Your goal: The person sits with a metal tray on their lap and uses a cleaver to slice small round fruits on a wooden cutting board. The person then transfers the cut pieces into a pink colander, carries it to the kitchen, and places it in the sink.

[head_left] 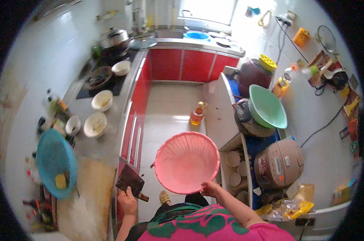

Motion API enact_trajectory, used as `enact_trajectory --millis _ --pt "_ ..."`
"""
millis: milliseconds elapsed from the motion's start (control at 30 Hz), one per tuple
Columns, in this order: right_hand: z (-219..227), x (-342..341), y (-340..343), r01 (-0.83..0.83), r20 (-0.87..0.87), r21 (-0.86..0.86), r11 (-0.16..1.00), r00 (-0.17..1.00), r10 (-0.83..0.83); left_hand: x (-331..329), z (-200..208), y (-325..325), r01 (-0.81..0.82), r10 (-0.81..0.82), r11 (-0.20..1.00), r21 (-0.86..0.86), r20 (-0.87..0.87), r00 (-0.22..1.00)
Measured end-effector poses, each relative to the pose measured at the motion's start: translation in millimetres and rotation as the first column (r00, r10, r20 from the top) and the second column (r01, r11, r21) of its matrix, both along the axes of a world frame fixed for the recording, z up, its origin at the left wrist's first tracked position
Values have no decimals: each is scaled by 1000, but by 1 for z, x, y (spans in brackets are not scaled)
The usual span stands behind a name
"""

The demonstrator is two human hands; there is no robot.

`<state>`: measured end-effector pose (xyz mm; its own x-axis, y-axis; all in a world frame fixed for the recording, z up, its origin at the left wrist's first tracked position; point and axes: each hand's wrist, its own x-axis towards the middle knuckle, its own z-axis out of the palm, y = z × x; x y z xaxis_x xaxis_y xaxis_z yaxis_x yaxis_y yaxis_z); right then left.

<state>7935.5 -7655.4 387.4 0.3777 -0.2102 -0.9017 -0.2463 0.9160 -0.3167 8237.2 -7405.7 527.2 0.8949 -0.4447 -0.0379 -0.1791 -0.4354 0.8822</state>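
Observation:
My right hand (pixel 209 189) grips the near rim of a pink plastic basin (pixel 186 160) with ribbed sides. The basin is held tilted above the floor, and I see nothing inside it. Beside the left counter, my left hand (pixel 128 202) is closed on a cleaver (pixel 130 179) with a dark, broad blade. Its short wooden handle points toward the lower right, and how the fingers lie around it is partly hidden. The cleaver is near the front edge of a wooden cutting board (pixel 94 176).
A blue basin (pixel 49 160) leans at the left, with white bowls (pixel 95 124) and a stove pan (pixel 97 78) beyond. An oil bottle (pixel 197 114) stands on the floor ahead. On the right-hand cabinet are a rice cooker (pixel 279 164) and a green basin (pixel 267 105).

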Motion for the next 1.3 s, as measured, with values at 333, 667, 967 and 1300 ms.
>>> enact_trajectory --millis 333,667,967,1300 --pt "-3 67 -106 161 -92 -5 987 983 -161 88 -17 -160 31 -9 985 -167 129 992" --pt "16 144 -324 168 -17 -10 986 986 -168 138 30 -323 66 -46 977 -201 101 994" --pt "59 237 -466 276 53 -168 946 961 -271 199 36 -464 68 -55 943 -326 49 997" --pt "90 281 -586 453 69 -236 859 890 -451 317 20 -633 292 -291 897 -333 54 955"
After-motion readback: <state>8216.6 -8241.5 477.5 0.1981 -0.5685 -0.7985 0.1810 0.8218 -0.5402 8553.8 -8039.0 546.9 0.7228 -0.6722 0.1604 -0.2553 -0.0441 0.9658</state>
